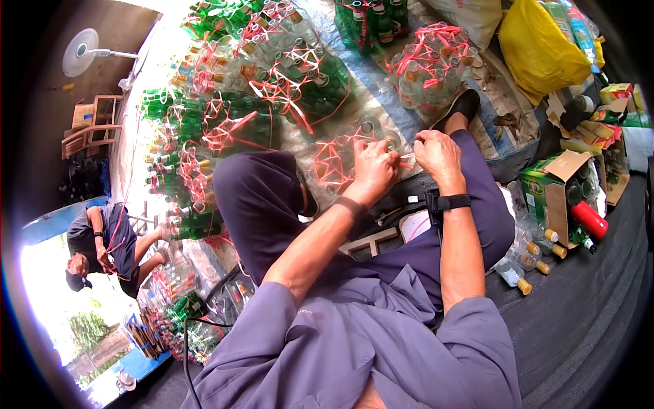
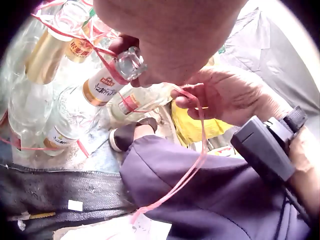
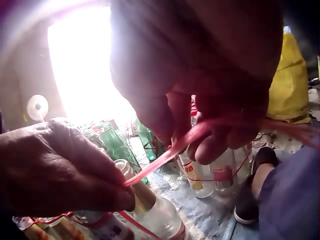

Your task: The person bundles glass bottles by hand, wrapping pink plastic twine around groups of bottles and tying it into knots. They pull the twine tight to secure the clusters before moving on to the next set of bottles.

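Pink string (image 3: 162, 159) stretches between the two hands in the right wrist view. Thumb and fingers of the left hand (image 1: 373, 170) pinch one end, close beside the neck of a clear bottle (image 2: 131, 64). The right hand (image 1: 439, 158), just to the right, holds the string in its fingertips, and a long loop (image 2: 202, 142) hangs from it in the left wrist view. Below and left of the hands stands a cluster of clear bottles (image 2: 70, 112), upright, with pink string (image 1: 328, 163) crossing around their necks.
Tied bundles of green bottles (image 1: 320, 85) and clear bottles (image 1: 436, 65) stand beyond the knees. Yellow bag (image 1: 541, 51), opened carton (image 1: 545, 198) and loose bottles (image 1: 528, 249) lie at right. Another person (image 1: 109, 242) sits at left, near a fan (image 1: 82, 52).
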Tool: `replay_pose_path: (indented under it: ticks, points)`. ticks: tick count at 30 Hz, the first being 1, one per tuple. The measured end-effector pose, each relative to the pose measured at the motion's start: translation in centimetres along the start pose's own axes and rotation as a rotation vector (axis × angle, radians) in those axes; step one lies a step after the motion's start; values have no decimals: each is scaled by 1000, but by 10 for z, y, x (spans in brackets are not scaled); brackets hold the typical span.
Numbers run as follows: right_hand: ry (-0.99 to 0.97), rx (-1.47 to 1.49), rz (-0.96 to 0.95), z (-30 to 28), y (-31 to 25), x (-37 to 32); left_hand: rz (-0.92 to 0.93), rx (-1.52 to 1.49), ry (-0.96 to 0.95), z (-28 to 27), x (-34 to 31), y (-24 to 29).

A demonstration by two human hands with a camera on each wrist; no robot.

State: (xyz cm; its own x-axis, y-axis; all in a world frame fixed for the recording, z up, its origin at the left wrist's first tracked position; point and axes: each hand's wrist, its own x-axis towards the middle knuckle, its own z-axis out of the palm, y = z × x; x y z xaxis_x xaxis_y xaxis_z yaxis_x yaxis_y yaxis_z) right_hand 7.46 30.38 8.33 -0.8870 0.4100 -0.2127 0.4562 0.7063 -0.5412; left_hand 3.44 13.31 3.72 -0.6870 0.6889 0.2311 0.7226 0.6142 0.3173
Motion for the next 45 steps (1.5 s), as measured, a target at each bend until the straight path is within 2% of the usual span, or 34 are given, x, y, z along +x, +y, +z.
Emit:
replay_pose_path:
  ticks: [2, 3, 5, 9, 11, 17, 21, 23, 26, 29, 33, 36, 41, 45]
  points:
    - [-40, 100, -129, 8, 0, 1, 10, -47, 40, 3, 0, -2]
    - [-40, 100, -130, 12, 1, 2, 9, -47, 40, 3, 0, -2]
    - [-235, 102, -187, 23, 6, 3, -11, -56, 16, 3, 1, -2]
    - [-265, 115, -228, 33, 12, 0, -27, -59, 42, 3, 1, -1]
    - [-306, 65, -159, 19, 4, -1, -44, -55, 9, 1, 2, -1]
    - [-267, 88, -230, 20, 10, 1, -52, -55, -33, 0, 2, -2]
    - [-271, 78, -203, 27, 15, 5, -54, -62, -56, -8, 3, -2]
    - [-146, 114, -260, 37, 21, 5, -45, -92, -80, -11, 3, -3]
    - [-135, 135, -180, 38, 17, 3, 38, -140, -7, -21, 0, -8]
    - [-84, 95, -191, 58, 29, 9, -11, -244, -20, -26, -5, -14]
    - [-60, 109, -237, 75, 31, 12, -23, -227, -59, -29, -8, -19]
    - [-26, 102, -212, 86, 33, 12, -33, -244, -72, -29, -9, -20]
    - [-106, -5, -42, 90, 22, 11, 5, -269, -173, -34, -9, -25]
    - [-107, -21, 15, 98, 23, 11, -1, -261, -269, -40, -8, -27]
